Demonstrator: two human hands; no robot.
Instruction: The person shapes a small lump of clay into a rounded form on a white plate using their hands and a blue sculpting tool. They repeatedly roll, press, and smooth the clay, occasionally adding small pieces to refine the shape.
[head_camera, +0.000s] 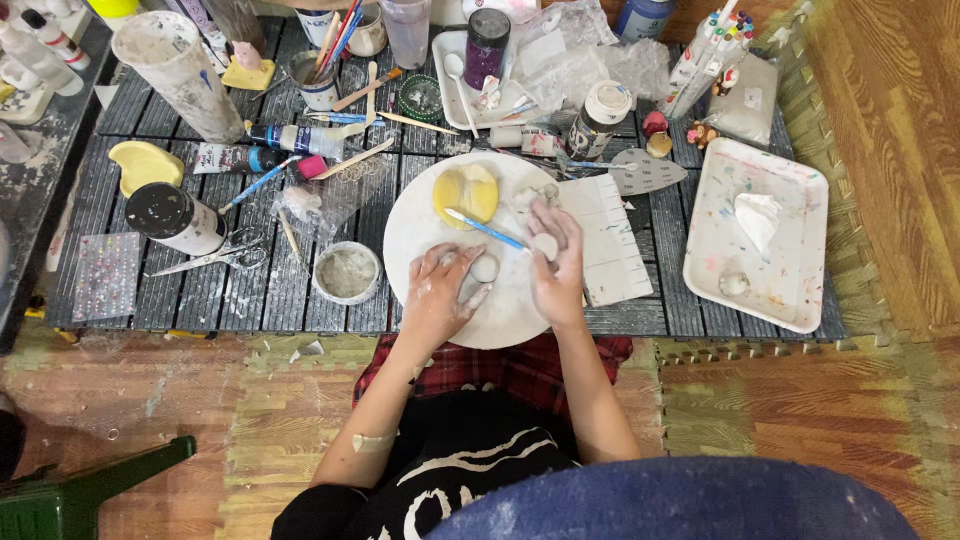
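Two hands work over a round white board (420, 215) that lies on the dark slatted surface (240, 290), directly in front of the seated person, where both forearms reach it without stretching. Left hand (437, 292): fingers curled down onto the board, fingertips against a small pale lump of clay (484, 268), which sits near the board's middle, between the two hands. Right hand (556, 262): palm down, fingers bent over a second pale piece (545, 244); whether it pinches or only presses the piece cannot be told. Both hands are dusted white, which suggests soft clay being shaped against the flat board as a backing.

Just beyond the fingers lies a thin blue-handled tool (485, 229), long axis running diagonally, pale tip toward the upper left and the other end toward the right hand, within easy reach. Beyond it rests a yellow disc (466, 193), flat on the board's far half. A small round bowl (347, 272) stands just left of the board; scissors (215, 257) lie farther left. A white notched slab (608, 240) touches the board's right edge, and a white rectangular tray (790, 225) lies well apart to the right. Paint bottles, brushes and jars crowd the far edge.
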